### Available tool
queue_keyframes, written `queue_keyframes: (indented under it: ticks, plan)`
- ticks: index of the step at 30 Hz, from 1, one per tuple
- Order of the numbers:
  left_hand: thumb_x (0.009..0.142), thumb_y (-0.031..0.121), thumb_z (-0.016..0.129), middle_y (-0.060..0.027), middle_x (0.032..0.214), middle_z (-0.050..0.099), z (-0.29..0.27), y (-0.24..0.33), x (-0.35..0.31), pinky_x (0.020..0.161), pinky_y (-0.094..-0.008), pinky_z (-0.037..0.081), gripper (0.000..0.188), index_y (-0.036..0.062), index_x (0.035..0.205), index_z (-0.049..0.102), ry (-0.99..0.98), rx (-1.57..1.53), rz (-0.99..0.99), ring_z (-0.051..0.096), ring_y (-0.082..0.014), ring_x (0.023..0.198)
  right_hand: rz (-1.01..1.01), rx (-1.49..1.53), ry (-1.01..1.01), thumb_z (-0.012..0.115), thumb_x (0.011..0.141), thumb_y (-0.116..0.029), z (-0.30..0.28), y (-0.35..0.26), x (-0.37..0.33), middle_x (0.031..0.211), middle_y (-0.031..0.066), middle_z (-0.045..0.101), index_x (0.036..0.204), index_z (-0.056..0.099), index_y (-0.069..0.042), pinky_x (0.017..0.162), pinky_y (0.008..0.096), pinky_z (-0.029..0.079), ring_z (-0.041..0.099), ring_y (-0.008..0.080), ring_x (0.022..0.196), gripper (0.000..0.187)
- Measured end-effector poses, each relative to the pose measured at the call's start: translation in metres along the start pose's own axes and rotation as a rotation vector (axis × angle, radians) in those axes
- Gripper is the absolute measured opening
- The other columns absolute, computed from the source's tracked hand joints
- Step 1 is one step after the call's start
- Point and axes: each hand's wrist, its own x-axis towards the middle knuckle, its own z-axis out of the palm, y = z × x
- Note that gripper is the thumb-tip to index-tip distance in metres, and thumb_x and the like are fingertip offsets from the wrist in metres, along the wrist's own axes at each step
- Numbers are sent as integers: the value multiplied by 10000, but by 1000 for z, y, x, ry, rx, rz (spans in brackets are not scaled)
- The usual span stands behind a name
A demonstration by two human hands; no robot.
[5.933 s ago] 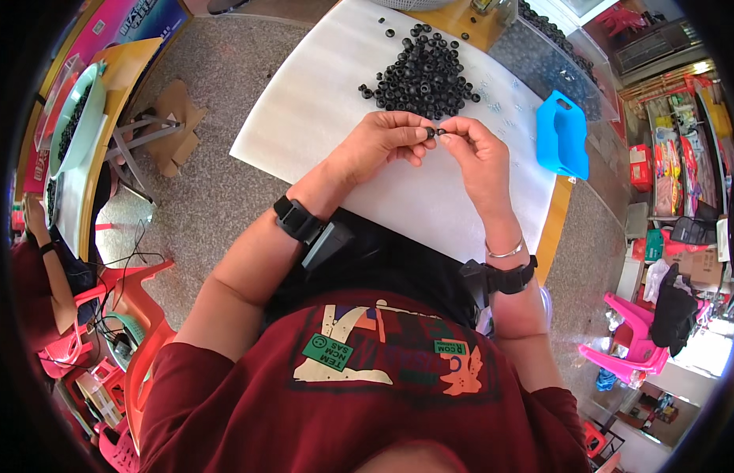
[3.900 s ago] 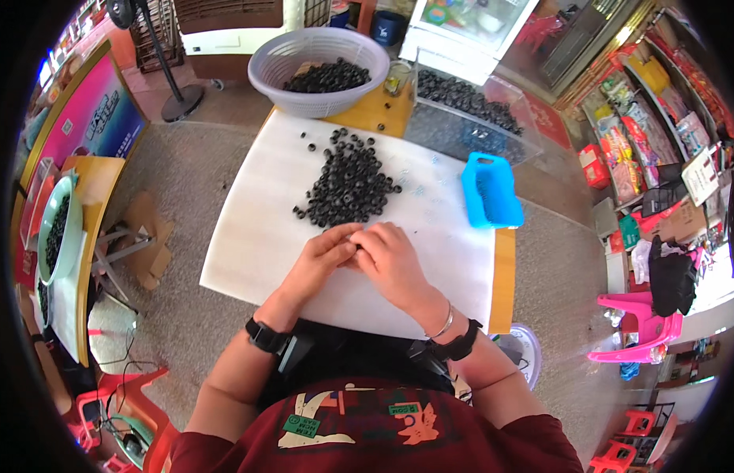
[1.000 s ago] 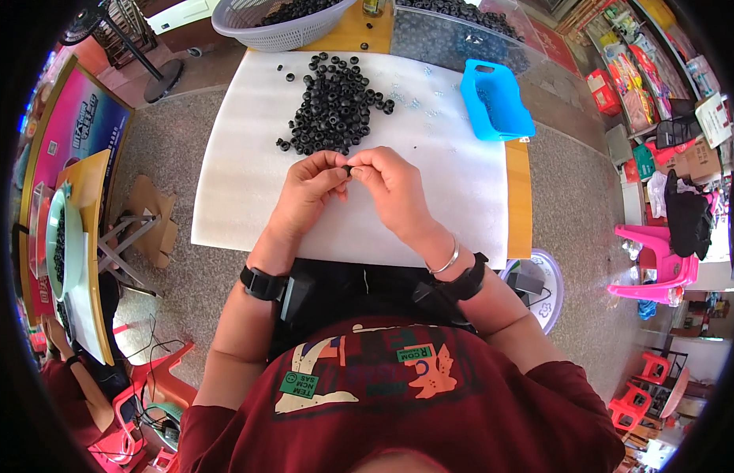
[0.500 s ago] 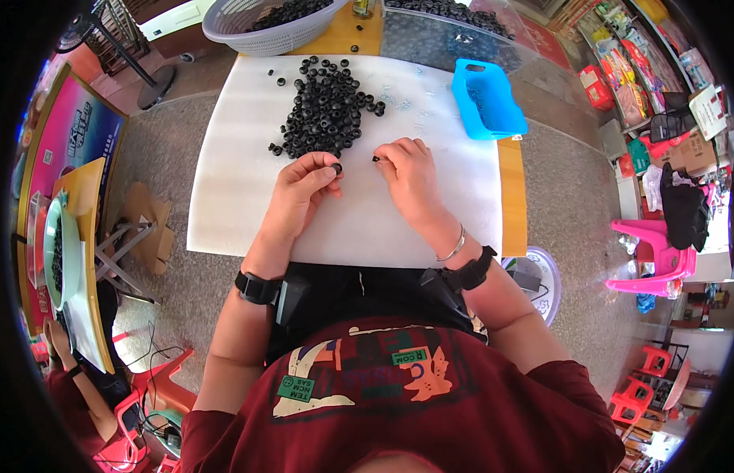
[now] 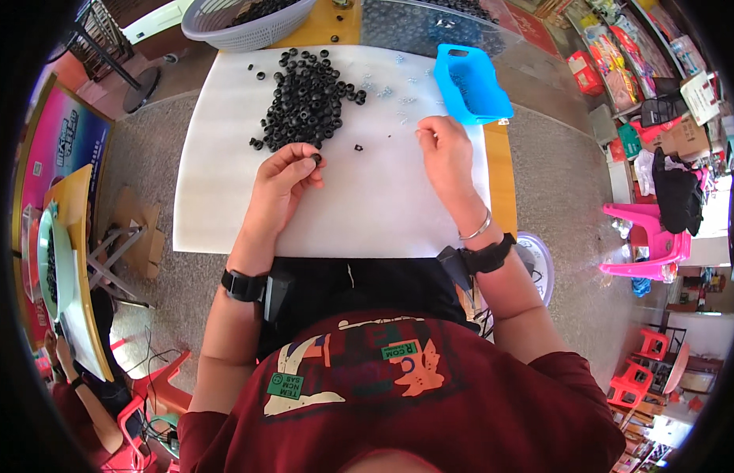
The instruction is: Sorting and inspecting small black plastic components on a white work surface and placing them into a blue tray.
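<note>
My left hand (image 5: 284, 183) is closed in a pinch on a small round black plastic part (image 5: 316, 159), just below a loose pile of similar black parts (image 5: 304, 98). My right hand (image 5: 448, 162) is over the right side of the white sheet (image 5: 343, 213), near the blue bin. Its fingers are curled; what they hold, if anything, is hidden. Between the hands lies a small black piece (image 5: 359, 147) on the sheet, with a tiny dark speck (image 5: 389, 135) to its right. Small clear bits (image 5: 384, 93) are scattered beyond my right hand.
The blue bin (image 5: 499, 110) stands at the sheet's far right corner. Behind the sheet are a grey basket (image 5: 248, 41) and a clear tub (image 5: 430, 27), both with black parts. A pink stool (image 5: 647, 236) is to the right; a co-worker's arm (image 5: 91, 406) shows at lower left.
My right hand has moved right, away from my left hand. The small black piece seen at its fingertips earlier is gone from there, and one lies on the sheet. My left hand keeps its pinch.
</note>
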Motion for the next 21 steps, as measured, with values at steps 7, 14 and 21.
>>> queue_keyframes:
  ticks: [7,14,21]
  plan:
    - [903,49,572,-78,943,622,0,1,-2,726,-267,507,149,3,1041,603,3,-13,-5,579,-121,776,-113,-230,41,692,776,-118,20,0,15,819,82,608,789,648,-69,742,417,428,560,298,828,67]
    - [912,35,561,-94,954,625,0,2,0,726,-267,511,160,-1,1062,600,-4,-35,-17,582,-123,783,-107,-215,23,713,757,-130,31,6,15,788,63,609,756,629,-95,741,424,417,557,297,818,91]
    - [927,59,565,-99,963,636,-3,2,-1,725,-268,510,170,-6,1080,598,-16,-57,-23,589,-125,789,237,369,-179,693,792,-65,19,-44,12,776,62,611,836,645,-48,682,319,476,597,187,738,67]
